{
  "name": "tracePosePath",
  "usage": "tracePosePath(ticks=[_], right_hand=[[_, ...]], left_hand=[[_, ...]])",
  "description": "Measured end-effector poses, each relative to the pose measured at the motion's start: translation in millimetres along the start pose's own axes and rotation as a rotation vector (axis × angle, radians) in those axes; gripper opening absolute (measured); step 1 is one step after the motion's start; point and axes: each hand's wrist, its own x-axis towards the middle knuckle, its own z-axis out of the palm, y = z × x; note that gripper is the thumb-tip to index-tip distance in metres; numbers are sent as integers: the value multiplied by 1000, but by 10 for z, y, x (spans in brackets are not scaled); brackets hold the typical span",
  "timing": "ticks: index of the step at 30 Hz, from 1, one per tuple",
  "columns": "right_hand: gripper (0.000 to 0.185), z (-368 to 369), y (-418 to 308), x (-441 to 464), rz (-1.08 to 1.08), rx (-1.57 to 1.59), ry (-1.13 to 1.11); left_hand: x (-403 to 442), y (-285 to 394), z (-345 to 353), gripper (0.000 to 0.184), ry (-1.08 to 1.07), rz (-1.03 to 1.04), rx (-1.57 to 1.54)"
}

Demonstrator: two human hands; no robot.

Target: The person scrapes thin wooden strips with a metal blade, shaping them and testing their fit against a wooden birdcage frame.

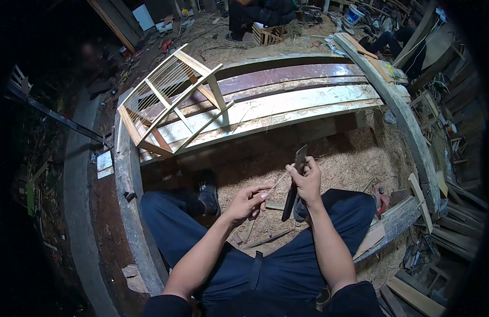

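Observation:
My left hand [246, 204] pinches a thin wooden sliver [278, 183], its fingers curled in front of my lap. The sliver slants up toward my right hand [308, 182]. That hand is wrapped round a knife [289, 203] with a long dark handle pointing down and a broad blade pointing up. The sliver's far end meets the knife near my right fingers; whether it touches the blade I cannot tell. Beyond my hands, a wooden cage-like frame [163, 110] with thin parallel rods leans on a low bench of planks [302, 100].
Concrete-like beams flank me, a left beam [129, 211] and a right beam [411, 121]. Shavings [355, 158] cover the ground. Between my feet lies a dark tool [268, 239]. Scrap planks [461, 232] pile up at right. Other people sit at the back.

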Motion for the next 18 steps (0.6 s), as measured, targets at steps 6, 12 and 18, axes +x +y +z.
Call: tracePosePath(ticks=[6,12,18], right_hand=[[21,-248,32,166,-117,19,197],[54,-144,1,27,-359,-505,-34],[56,195,-88,-234,-216,-510,-244]], left_hand=[[-7,8,-76,40,-36,-30,51],[-24,43,-62,42,61,-19,-88],[-30,63,-91,47,48,20,-203]])
